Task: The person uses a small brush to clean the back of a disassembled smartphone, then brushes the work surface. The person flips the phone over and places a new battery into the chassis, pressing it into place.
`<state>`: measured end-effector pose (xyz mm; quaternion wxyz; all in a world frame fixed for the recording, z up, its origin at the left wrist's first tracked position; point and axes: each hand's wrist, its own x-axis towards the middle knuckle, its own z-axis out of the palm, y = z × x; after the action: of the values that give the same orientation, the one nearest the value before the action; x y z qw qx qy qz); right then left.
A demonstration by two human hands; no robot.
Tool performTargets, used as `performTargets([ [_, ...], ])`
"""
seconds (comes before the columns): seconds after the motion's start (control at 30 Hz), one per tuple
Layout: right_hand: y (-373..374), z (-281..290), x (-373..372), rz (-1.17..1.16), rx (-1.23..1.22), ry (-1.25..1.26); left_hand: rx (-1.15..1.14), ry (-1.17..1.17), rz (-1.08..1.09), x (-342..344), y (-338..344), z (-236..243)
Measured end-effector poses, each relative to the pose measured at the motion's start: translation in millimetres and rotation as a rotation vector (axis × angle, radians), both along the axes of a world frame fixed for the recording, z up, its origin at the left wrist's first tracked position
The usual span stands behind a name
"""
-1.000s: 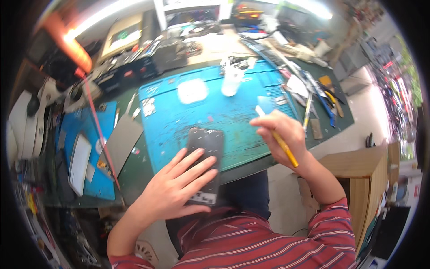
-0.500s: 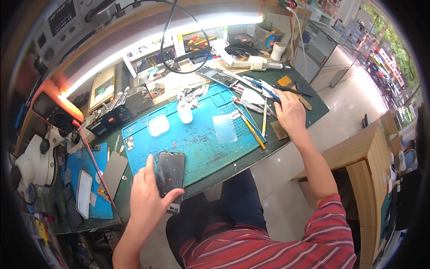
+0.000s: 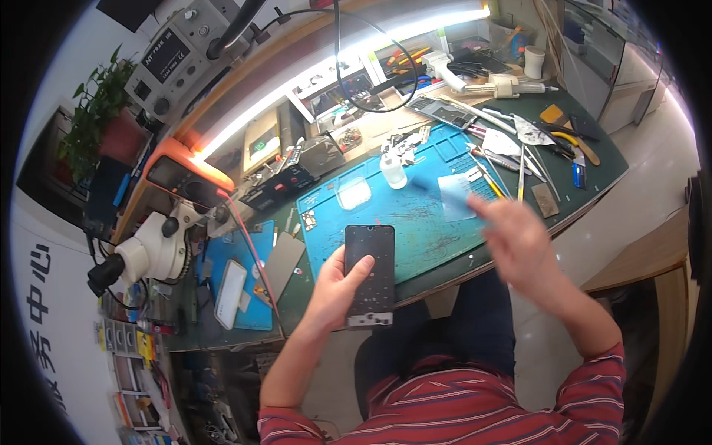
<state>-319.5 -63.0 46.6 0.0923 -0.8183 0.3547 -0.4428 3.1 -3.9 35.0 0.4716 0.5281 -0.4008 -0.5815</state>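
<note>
A black smartphone (image 3: 377,285) with specks on its face and a pale strip at its lower end is gripped in my left hand (image 3: 334,295). The thumb lies across its front, and the fingers behind are hidden. It is at the near edge of the blue repair mat (image 3: 423,252). My right hand (image 3: 523,245), smeared by motion, is closed over the mat's right side. From its fingers a slim dark tool (image 3: 437,190) points left; blur hides its kind. Below the tool's tip lies a clear plastic sheet (image 3: 454,204), and a small white bottle (image 3: 393,172) stands beyond.
Pliers with yellow handles (image 3: 565,138), tweezers and other tools crowd the right of the bench. An orange multimeter (image 3: 185,174) and a white microscope (image 3: 152,248) stand at left. A black cable loop (image 3: 414,74) hangs over the back.
My right hand has lifted a slim dark tool from the tool pile and brought it left over the mat. My left hand has closed around the phone. The view has swung left.
</note>
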Motion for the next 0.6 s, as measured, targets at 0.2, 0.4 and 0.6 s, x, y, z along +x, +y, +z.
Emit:
performTargets([
  [0.2,38,-12,51,0.112,-0.023,0.184,-0.147,0.012,-0.135,-23,8,3],
  [0.4,36,-2,65,0.024,-0.082,-0.034,-0.145,0.112,-0.081,-23,21,9],
  [0.6,28,-6,64,-0.09,-0.031,0.028,-0.178,0.124,-0.054,-12,28,11],
])
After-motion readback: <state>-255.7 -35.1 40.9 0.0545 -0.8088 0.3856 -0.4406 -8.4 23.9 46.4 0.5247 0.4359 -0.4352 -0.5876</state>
